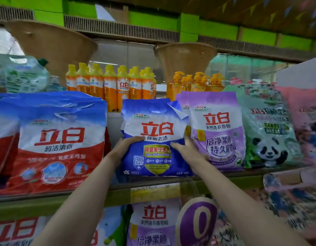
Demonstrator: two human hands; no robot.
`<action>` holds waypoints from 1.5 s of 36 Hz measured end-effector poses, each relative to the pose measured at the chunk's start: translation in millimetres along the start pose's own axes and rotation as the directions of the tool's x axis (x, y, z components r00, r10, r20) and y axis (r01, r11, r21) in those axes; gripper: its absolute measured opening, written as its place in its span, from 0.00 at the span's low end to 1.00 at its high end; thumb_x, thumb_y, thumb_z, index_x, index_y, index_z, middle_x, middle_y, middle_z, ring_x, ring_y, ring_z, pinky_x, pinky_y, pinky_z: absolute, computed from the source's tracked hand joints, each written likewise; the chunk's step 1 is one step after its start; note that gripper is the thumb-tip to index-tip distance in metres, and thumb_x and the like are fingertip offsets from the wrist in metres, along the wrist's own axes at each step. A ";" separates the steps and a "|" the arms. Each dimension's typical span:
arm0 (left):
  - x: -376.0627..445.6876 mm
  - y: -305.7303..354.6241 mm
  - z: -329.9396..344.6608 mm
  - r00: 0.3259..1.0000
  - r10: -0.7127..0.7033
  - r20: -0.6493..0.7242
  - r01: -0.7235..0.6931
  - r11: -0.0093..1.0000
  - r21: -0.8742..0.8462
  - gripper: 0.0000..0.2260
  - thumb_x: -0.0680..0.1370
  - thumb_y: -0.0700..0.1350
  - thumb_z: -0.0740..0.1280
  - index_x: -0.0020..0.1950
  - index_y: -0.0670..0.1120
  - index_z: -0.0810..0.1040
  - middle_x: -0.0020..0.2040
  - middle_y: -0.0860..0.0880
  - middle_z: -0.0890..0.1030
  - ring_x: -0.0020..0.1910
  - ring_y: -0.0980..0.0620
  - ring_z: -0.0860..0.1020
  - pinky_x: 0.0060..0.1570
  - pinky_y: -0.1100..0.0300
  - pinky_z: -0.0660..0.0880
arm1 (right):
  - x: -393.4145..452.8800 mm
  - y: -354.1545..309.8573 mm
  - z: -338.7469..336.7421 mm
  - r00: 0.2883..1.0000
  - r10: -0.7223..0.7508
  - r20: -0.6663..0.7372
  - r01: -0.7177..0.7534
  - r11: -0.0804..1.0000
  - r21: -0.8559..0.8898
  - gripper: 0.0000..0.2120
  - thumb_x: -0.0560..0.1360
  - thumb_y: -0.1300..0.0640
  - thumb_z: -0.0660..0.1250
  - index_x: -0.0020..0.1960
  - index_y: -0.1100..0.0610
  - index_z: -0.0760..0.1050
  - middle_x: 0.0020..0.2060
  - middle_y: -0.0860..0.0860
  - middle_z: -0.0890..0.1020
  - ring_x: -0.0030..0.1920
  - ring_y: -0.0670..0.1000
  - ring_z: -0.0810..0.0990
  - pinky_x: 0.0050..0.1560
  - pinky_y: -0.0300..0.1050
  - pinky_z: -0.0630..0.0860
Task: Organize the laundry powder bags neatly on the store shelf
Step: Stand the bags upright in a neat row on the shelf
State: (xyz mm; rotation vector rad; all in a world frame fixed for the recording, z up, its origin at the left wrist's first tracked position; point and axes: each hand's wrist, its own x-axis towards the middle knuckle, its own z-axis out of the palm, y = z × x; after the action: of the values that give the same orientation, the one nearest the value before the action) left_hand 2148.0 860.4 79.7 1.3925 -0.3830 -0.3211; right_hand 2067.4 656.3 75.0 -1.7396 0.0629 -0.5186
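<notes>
Both hands grip the upright blue laundry powder bag (pixel 156 139) between them: left hand (pixel 126 148), right hand (pixel 186 148), thumbs across its front.

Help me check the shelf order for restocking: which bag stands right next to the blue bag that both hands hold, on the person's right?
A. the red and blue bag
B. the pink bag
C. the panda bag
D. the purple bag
D: the purple bag stands directly beside the blue bag, behind the right hand; the left hand holds the other edge.
</notes>
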 end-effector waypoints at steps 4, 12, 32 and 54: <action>1.8 -1.5 -1.5 1.000 -0.005 -0.012 0.004 1.000 -0.019 0.21 0.71 0.45 0.73 0.62 0.44 0.75 0.51 0.41 0.84 0.41 0.43 0.83 0.38 0.52 0.81 | 4.6 7.2 6.0 0.996 0.067 0.061 -0.074 0.990 0.120 0.20 0.74 0.54 0.70 0.62 0.49 0.66 0.57 0.51 0.80 0.54 0.54 0.81 0.53 0.52 0.79; -4.5 -0.5 -5.4 1.000 0.020 -0.017 -0.021 0.999 -0.038 0.18 0.71 0.44 0.72 0.60 0.44 0.76 0.51 0.41 0.84 0.41 0.44 0.83 0.40 0.53 0.81 | 24.5 5.8 19.6 0.973 0.098 0.207 -0.132 0.979 0.158 0.25 0.70 0.44 0.70 0.65 0.48 0.71 0.53 0.48 0.84 0.52 0.52 0.82 0.50 0.47 0.78; -6.5 10.2 -15.0 0.997 0.066 -0.030 -0.069 0.991 -0.112 0.10 0.74 0.45 0.67 0.55 0.46 0.78 0.49 0.43 0.84 0.40 0.46 0.82 0.41 0.55 0.79 | 53.9 8.8 28.5 0.960 0.090 0.266 -0.158 0.956 0.246 0.13 0.74 0.45 0.65 0.57 0.47 0.75 0.46 0.49 0.85 0.49 0.52 0.82 0.50 0.49 0.78; -11.4 50.8 -0.4 0.727 0.446 -0.522 -0.244 0.879 0.411 0.13 0.77 0.52 0.66 0.44 0.42 0.75 0.44 0.45 0.79 0.45 0.46 0.80 0.42 0.55 0.78 | 43.3 -58.6 20.5 0.928 -0.294 -0.227 0.224 0.930 -0.291 0.20 0.74 0.48 0.68 0.58 0.59 0.68 0.48 0.53 0.75 0.50 0.55 0.77 0.46 0.50 0.74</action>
State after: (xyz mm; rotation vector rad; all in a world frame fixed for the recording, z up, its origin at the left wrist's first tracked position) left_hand 2137.7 873.4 129.0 1.6120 -0.1533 0.5310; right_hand 2100.1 675.5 140.5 -1.9364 0.0946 -0.9795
